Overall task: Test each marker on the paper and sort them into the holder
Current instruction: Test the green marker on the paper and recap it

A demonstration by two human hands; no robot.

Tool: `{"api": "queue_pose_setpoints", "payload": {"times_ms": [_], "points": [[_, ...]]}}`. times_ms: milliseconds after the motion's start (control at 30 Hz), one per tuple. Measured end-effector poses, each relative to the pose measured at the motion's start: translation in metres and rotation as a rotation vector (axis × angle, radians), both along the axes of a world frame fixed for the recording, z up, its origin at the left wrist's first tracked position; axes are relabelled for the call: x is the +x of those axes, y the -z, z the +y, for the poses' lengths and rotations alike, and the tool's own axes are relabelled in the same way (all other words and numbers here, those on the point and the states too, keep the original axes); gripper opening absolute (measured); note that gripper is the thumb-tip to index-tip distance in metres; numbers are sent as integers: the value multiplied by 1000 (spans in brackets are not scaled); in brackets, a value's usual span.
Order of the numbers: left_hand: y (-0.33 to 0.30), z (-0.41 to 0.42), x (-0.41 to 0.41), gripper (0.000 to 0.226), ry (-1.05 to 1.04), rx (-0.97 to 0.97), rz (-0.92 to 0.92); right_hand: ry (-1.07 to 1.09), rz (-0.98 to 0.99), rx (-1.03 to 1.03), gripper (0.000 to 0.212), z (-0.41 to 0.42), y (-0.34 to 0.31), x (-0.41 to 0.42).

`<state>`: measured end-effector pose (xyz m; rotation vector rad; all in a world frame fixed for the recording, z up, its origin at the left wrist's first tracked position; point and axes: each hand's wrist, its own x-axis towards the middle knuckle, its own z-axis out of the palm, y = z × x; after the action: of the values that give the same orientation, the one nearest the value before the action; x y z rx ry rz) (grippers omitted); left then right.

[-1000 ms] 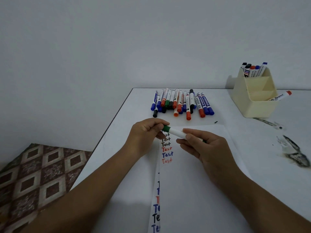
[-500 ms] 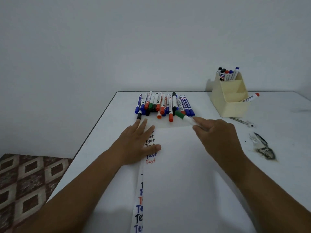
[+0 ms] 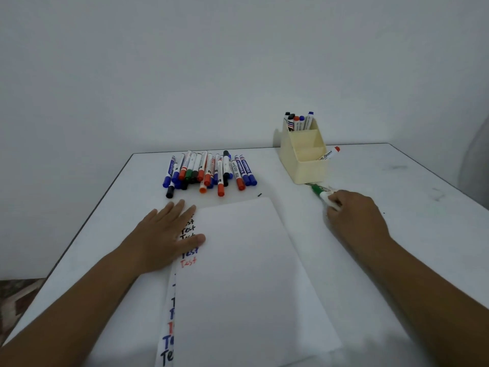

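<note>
Beside holder | right hand grips green marker | cap toward holder

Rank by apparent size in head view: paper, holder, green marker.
1. paper, largest, though it lies nearest the camera.
2. holder.
3. green marker, smallest; partly hidden in the right hand.

A white sheet of paper lies near and central on the white table. A pile of capped plastic markers lies beyond its far edge, toward the left. A cream plastic tiered holder stands far right, with several markers upright in its rearmost compartment. A green-capped white marker lies just before the holder, right of the paper.
</note>
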<state>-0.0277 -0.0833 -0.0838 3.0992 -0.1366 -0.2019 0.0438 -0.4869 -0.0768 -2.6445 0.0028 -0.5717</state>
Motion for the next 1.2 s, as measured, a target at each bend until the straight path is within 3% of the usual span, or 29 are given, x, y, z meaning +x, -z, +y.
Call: {"api": "queue_pose_setpoints", "payload": {"times_ms": [700,867,967,1067,1200], "points": [[-4,-3,-2,122,-17,-21,16,95,68,146,23,-12,6,12],[-4,-2,-3,121,-18,-39,10,131,10,-25,31,-2,-2,3],[-4,-3,-3,121,-18,-44,3,-12,-80,-132,32,19,-11,-4],[-4,-3,-4,118,-19,-60,-5,-364,-100,-69,40,51,-19,-15],[-8,-5,-6,118,-21,-89,-36,-673,156,-218,64,99,-31,-31]]}}
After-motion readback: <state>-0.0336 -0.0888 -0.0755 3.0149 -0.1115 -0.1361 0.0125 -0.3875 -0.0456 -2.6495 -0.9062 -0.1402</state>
